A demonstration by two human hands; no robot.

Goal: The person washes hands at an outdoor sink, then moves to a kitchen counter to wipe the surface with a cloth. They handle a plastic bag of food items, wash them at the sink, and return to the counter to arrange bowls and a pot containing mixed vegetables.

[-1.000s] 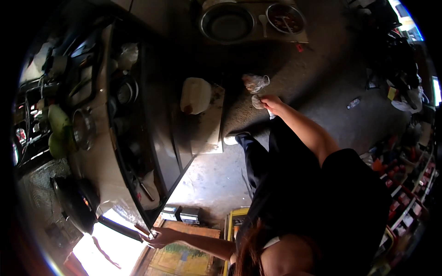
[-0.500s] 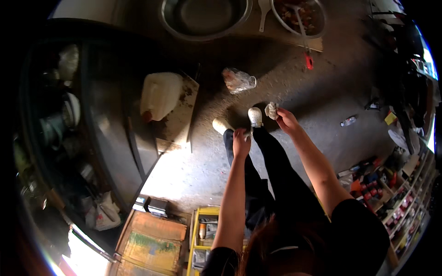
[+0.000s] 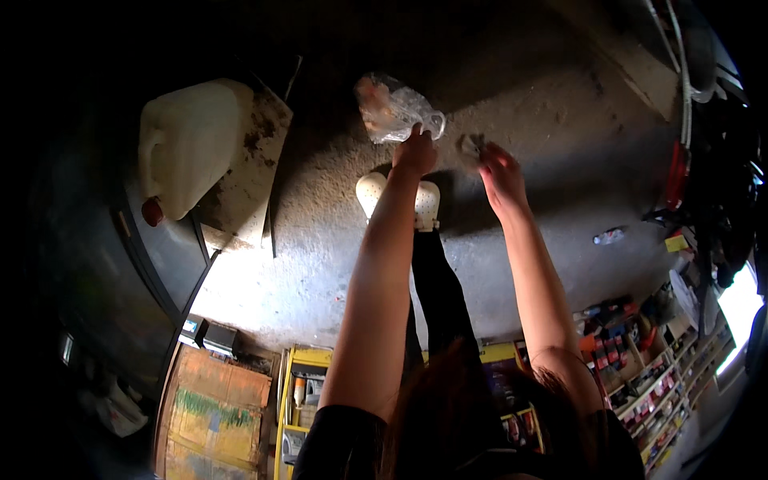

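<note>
Floor (image 3: 320,264), upper centre: bag (image 3: 388,112) not yet lifted, left hand (image 3: 416,152) at it, finger grip unclear; right hand (image 3: 501,176) pinches a wad (image 3: 470,147).

Plastic bag (image 3: 384,108) and small bottle (image 3: 609,236) on grey floor (image 3: 308,284).

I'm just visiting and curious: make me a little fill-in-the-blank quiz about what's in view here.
The left hand is at a clear plastic ____.
The pale container has a ____ cap.
A small crumpled thing is held by the person's ____.

Missing words: bag; red; right hand.
</note>
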